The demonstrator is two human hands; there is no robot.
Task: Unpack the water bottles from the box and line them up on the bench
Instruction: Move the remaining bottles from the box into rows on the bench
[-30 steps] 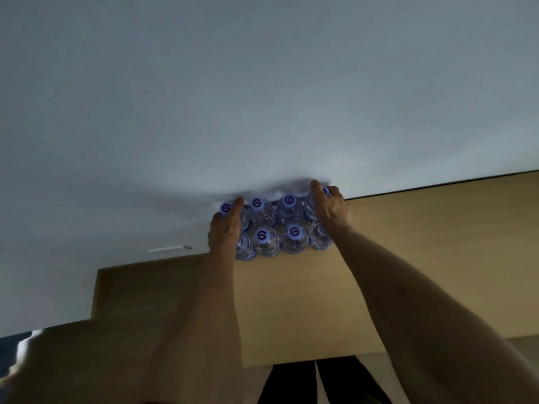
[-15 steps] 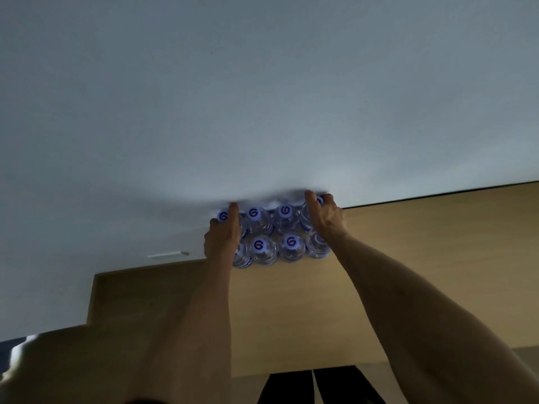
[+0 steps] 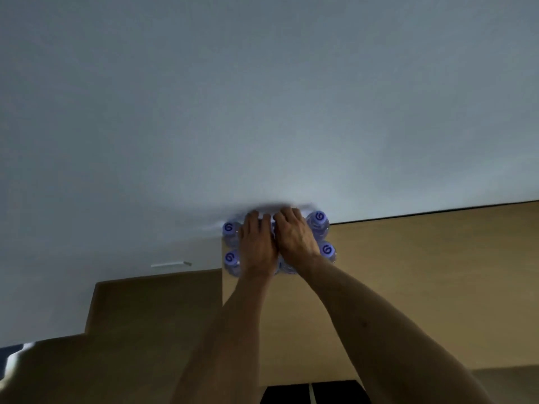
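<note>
Right now both hands sit side by side on top of the cluster of clear plastic water bottles with blue-and-white caps (image 3: 318,218), which stands at the far edge of the light wooden bench (image 3: 408,272), hard against the pale wall behind it. The left hand (image 3: 258,243) and the right hand (image 3: 294,236) touch each other along their inner sides and cover the middle bottles, fingers pointing away toward the wall and bending down over the far caps. Whether they grip a neck each or merely press on the caps, I cannot tell; the fingertips are blurred and partly hidden.

Four caps show free: two at the left end of the cluster, just left of the left hand, and two at the right end, just right of the right hand. The bottles stand upright, long axes vertical, in two rows running along the bench's far edge.

Judging by this, the middle bottles lie directly under the palms, equally near both hands, so any shift along the edge would go sideways from here. No box is visible.
</note>
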